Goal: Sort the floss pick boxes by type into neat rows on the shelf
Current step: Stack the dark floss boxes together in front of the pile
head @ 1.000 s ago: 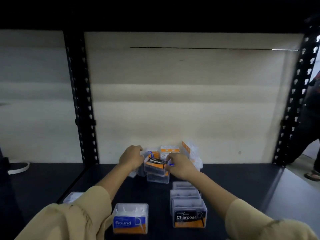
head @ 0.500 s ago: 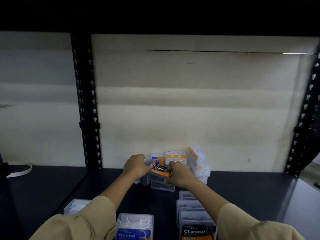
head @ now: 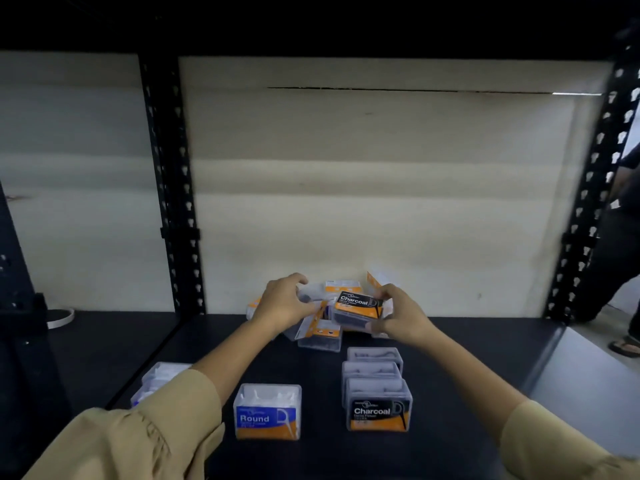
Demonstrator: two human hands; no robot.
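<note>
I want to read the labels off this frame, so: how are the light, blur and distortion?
Head view: dim, black above, with the pale wall brightest. Head view: the Round box and front Charcoal box labels are crisp; the held Charcoal box in the right hand is readable, the pile beside it smeared. Head view: wide-angle distortion leans the uprights; a glare streak sits upper right.

Shelf board: the dark flat shelf board (head: pixel 467 358) is seen as smooth and matt, with a faint sheen at its right edge.
Upright: the black perforated metal upright (head: pixel 173 188) at the board's back left is coated matt.
Back panel: the pale beige back panel (head: pixel 346 202) behind the board is matt and faintly streaked.
Boxes: the clear plastic box with a black-and-orange Charcoal label (head: pixel 358 308) above the board's back and the clear plastic box with a blue-and-orange Round label (head: pixel 266 412) at its front are smooth-walled, with glossy printed labels.
Sleeve: the tan cloth sleeve (head: pixel 138 441) over the board's front is matt and creased.
</note>
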